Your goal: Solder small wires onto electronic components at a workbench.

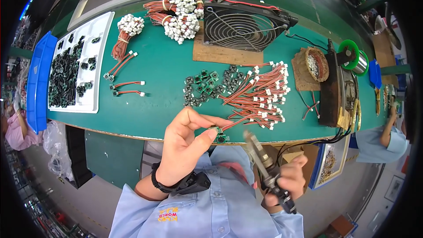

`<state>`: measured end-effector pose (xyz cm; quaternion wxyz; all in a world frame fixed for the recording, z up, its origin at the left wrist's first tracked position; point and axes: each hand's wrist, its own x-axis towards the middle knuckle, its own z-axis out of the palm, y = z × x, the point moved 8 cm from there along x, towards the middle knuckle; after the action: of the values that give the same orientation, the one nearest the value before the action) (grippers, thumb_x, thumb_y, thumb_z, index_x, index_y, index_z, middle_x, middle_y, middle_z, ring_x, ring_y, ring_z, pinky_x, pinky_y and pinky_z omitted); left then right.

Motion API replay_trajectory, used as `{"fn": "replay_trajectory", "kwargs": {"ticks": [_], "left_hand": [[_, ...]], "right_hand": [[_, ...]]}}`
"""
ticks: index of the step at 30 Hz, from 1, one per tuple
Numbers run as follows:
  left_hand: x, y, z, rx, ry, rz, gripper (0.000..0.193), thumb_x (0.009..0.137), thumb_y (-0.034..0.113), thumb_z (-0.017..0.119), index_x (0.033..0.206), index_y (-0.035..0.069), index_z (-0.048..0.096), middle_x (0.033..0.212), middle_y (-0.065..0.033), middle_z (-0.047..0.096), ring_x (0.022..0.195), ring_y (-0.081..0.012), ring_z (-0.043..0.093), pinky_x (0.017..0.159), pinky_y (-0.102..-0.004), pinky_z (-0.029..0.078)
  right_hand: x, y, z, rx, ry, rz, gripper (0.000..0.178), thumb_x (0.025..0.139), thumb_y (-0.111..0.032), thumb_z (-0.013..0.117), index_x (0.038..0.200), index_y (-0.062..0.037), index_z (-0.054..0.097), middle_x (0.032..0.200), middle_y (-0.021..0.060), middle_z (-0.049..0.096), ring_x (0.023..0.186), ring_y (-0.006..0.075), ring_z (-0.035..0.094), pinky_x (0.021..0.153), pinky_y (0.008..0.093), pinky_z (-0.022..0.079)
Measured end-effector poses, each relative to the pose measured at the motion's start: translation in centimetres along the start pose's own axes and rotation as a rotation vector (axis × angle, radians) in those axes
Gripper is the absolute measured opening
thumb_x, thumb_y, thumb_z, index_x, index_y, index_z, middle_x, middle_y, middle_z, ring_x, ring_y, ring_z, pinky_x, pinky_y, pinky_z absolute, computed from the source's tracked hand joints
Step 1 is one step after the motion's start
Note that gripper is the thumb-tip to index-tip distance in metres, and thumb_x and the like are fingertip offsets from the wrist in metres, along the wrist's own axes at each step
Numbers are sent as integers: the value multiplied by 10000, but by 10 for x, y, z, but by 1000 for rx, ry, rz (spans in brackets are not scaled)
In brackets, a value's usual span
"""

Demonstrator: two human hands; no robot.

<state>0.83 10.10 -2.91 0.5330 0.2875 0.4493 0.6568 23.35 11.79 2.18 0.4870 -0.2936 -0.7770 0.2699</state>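
My left hand (pixel 187 139) is closed in a pinch on a small green circuit board (pixel 220 138) at the table's front edge. A red-and-black wire lead (pixel 235 123) runs from between its fingers toward the right. To the right, my right hand (pixel 286 180) is wrapped round a tool with a metal barrel and black handle (pixel 269 177), its upper end blurred, apart from the board. Beyond my left hand lies a cluster of small boards (pixel 203 86). Many wire leads with white connectors (pixel 264 94) are spread beside them.
A white tray of boards (pixel 94 86) and a blue bin (pixel 39 79) stand left. Bundled leads (pixel 180 15) and a black fan (pixel 242 24) sit at the back. Right are a round pot (pixel 315 64), a dark metal box (pixel 332 88) and a solder wire spool (pixel 361 64).
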Motion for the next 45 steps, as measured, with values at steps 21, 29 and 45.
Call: {"fn": "replay_trajectory", "kwargs": {"ticks": [21,29,45], "left_hand": [[-2,-1,3,-6,-12,8,118,836,-10,531,887,31,433,1018,-216,604,987,-208,569,861,-322,423],[-1,-1,2,16,-5,10,116,838,-4,531,886,31,431,1016,-211,606,989,-205,568,866,-321,418],[-1,-1,4,32,-1,11,114,841,7,531,885,28,427,1014,-214,607,982,-201,569,860,-319,423]], "right_hand": [[-1,-11,22,48,-200,-50,409,590,-370,772,905,-168,607,688,-23,578,547,124,512,624,304,299],[-3,-8,23,36,-215,-46,420,584,-369,776,912,-167,609,688,-23,580,549,123,518,633,307,307],[-5,-11,25,-43,-227,-91,412,705,-472,682,950,-168,551,616,-20,512,520,137,476,643,343,313]]}}
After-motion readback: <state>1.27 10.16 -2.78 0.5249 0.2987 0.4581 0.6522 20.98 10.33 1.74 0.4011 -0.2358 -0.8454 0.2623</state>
